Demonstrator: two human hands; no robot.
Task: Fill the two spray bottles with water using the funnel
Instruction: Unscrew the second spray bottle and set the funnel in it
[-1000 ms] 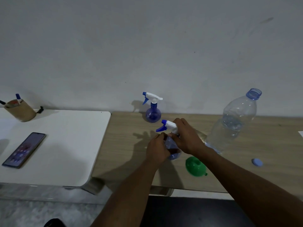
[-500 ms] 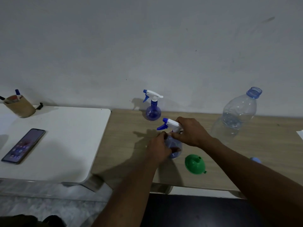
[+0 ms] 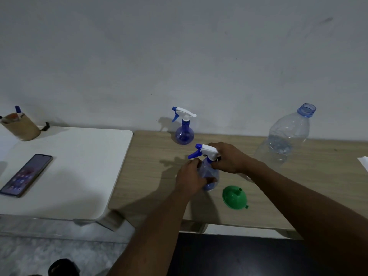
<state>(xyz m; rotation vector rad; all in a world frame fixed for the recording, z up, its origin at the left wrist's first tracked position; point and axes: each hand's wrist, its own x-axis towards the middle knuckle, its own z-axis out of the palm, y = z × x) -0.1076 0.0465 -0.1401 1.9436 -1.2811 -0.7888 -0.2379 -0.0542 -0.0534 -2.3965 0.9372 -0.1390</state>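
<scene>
Left hand grips the near spray bottle, right hand its trigger head; twisting hard could tip it.

near spray bottle: body half covered by left hand, collar buried under right hand. water bottle base hidden behind right forearm. white sheet cut by right edge (can't tell what it is). phone icons unreadable.

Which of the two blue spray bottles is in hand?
The nearer blue spray bottle, left hand round its body, right hand on its white head; the far spray bottle stands untouched.
</scene>
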